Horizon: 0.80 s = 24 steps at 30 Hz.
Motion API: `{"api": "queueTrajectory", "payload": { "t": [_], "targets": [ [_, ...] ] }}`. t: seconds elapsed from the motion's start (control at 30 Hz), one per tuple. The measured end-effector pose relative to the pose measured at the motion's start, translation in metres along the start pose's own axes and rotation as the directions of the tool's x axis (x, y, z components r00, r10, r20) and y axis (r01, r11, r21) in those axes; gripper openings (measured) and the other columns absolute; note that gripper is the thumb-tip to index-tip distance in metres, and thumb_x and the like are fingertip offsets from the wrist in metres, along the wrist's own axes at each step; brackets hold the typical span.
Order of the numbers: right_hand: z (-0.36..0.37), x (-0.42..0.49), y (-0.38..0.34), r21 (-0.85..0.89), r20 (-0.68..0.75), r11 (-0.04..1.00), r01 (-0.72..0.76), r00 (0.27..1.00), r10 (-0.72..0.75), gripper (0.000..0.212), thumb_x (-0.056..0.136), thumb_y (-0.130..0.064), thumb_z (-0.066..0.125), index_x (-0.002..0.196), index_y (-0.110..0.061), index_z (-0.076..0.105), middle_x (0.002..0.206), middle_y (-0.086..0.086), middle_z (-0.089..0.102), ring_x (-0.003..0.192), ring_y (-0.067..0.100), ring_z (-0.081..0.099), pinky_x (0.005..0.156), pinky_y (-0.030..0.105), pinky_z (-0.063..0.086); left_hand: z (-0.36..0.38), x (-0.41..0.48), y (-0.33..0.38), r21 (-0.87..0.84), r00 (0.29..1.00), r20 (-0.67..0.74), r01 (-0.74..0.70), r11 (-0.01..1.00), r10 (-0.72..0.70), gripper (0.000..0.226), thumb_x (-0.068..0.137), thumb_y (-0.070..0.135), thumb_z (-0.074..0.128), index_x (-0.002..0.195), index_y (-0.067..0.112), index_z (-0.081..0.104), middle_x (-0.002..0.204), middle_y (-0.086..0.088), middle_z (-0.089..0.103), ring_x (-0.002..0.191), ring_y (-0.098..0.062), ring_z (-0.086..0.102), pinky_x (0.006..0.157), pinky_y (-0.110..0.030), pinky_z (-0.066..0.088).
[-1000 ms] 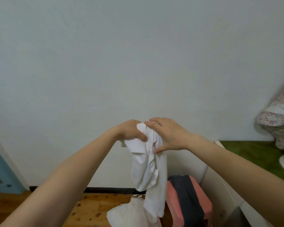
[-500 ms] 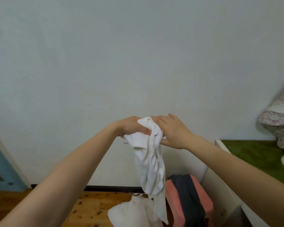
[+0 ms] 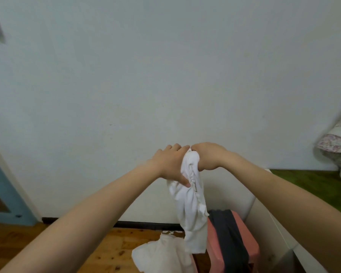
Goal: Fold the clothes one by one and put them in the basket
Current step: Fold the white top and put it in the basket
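Observation:
A white garment (image 3: pixel 191 209) hangs bunched and twisted in front of the wall, held up at chest height. My left hand (image 3: pixel 170 164) grips its upper left part, thumb pressed on the cloth. My right hand (image 3: pixel 209 157) is closed over its top, touching the left hand. Below, a pink basket (image 3: pixel 250 245) stands on the floor with a dark grey garment (image 3: pixel 228 233) draped over it. Another white garment (image 3: pixel 161 253) lies crumpled on the floor to the left of the basket.
A white wall fills most of the view, with a black skirting strip (image 3: pixel 146 225) and wooden floor (image 3: pixel 14 245) below. A white-framed surface with a green cover (image 3: pixel 311 184) and floral bedding (image 3: pixel 339 142) is at right. A blue door (image 3: pixel 0 194) is at left.
Both hands have closed together over the top of the white garment and bunched it tighter. The hanging cloth has twisted and narrowed.

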State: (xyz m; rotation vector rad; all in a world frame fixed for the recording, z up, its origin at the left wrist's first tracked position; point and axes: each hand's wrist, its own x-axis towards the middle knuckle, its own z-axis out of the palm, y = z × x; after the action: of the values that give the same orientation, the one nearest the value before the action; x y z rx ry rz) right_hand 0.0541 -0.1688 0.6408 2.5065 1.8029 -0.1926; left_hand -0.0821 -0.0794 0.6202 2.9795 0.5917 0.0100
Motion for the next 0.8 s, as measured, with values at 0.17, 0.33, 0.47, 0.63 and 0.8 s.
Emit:
{"api": "queueTrajectory", "payload": {
  "t": [0.17, 0.33, 0.47, 0.63, 0.8],
  "targets": [
    [-0.004, -0.007, 0.006, 0.236, 0.096, 0.971, 0.026, 0.994, -0.05, 0.02, 0.076, -0.018, 0.071, 0.09, -0.015, 0.056, 0.077, -0.004, 0.056, 0.067, 0.016, 0.051, 0.052, 0.024, 0.037, 0.015, 0.005, 0.012, 0.2, 0.981, -0.176, -0.049, 0.979, 0.086, 0.078, 0.071, 0.059, 0.062, 0.132, 0.017, 0.038, 0.121, 0.002, 0.057, 0.116, -0.024, 0.053, 0.111, -0.049, 0.024],
    [0.009, -0.014, 0.008, 0.264, -0.149, 0.964, 0.024, 0.989, 0.017, 0.031, 0.078, -0.03, 0.061, 0.108, -0.023, 0.056, 0.106, -0.001, 0.061, 0.097, 0.027, 0.059, 0.082, 0.038, 0.05, 0.008, 0.015, 0.008, -0.208, 0.998, -0.008, 0.063, 0.976, -0.066, 0.035, 0.067, 0.044, 0.07, 0.088, 0.023, 0.051, 0.081, 0.007, 0.062, 0.077, -0.021, 0.062, 0.063, -0.031, 0.047],
    [0.025, -0.027, 0.006, 0.196, -0.149, 0.977, 0.081, 0.987, -0.052, 0.058, 0.069, -0.042, 0.048, 0.123, -0.023, 0.048, 0.126, 0.005, 0.052, 0.124, 0.033, 0.044, 0.105, 0.048, 0.035, -0.003, 0.015, 0.004, -0.387, 0.993, 0.093, 0.108, 0.916, -0.078, 0.03, 0.07, 0.026, 0.074, 0.095, 0.019, 0.059, 0.093, 0.002, 0.065, 0.084, -0.018, 0.062, 0.068, -0.028, 0.049],
    [0.034, -0.034, 0.008, 0.101, -0.136, 0.988, 0.118, 0.985, -0.103, 0.105, 0.07, -0.055, 0.072, 0.152, -0.018, 0.016, 0.151, 0.002, 0.031, 0.141, 0.024, 0.025, 0.119, 0.049, 0.01, -0.011, 0.018, 0.007, -0.537, 0.982, 0.184, 0.134, 0.833, -0.039, 0.035, 0.072, 0.02, 0.075, 0.102, 0.02, 0.056, 0.093, 0.005, 0.063, 0.088, -0.016, 0.062, 0.068, -0.024, 0.047],
    [0.029, -0.03, 0.006, 0.111, -0.263, 0.986, 0.127, 0.96, -0.094, 0.092, 0.061, -0.053, 0.076, 0.139, -0.024, 0.036, 0.119, -0.003, 0.06, 0.106, 0.021, 0.059, 0.089, 0.037, 0.046, -0.019, 0.019, 0.004, -0.579, 0.97, 0.237, 0.179, 0.796, -0.046, 0.07, 0.068, 0.033, 0.082, 0.127, 0.021, 0.046, 0.117, 0.004, 0.061, 0.105, -0.018, 0.06, 0.084, -0.027, 0.05]
  ]
}}
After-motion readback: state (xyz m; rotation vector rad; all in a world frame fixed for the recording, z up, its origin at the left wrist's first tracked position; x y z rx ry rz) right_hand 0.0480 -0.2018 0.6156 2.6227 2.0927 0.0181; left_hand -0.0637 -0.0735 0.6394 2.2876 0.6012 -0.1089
